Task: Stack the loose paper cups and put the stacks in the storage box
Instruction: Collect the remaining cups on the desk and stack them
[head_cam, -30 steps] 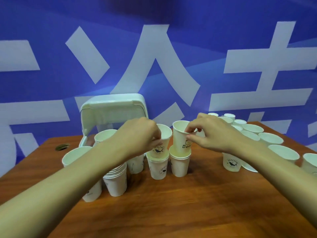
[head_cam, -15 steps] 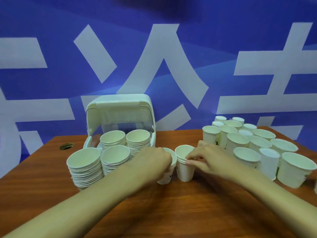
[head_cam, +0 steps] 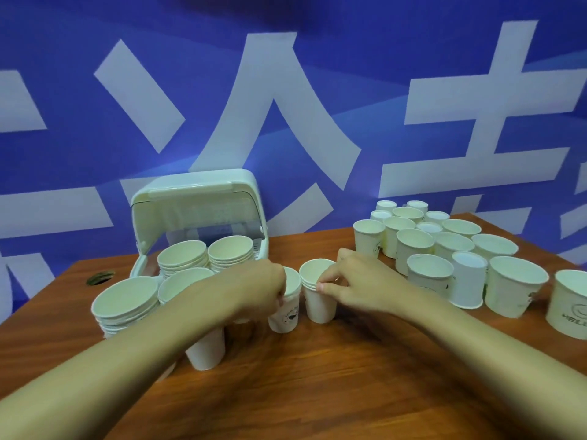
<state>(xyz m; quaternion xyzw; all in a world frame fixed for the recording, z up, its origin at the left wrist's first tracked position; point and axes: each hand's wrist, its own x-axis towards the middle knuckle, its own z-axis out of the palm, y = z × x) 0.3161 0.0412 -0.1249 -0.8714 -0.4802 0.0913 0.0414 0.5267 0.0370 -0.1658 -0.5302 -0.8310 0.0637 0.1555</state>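
Observation:
Two short stacks of white paper cups stand side by side mid-table. My left hand grips the rim of the left stack, which carries a round logo. Fingertips of my right hand pinch the rims of the right stack. Several taller stacks stand at the left, one under my left forearm. The white storage box sits behind them, lid raised, with two stacks at its mouth. Several loose cups crowd the right side.
The brown wooden table has a round cable hole at the far left. A blue banner with white characters hangs just behind the table. A loose cup stands at the right edge of view.
Both hands lowered the cups they held onto the two small stacks and pressed them down. The view shifted, now showing the box and more loose cups.

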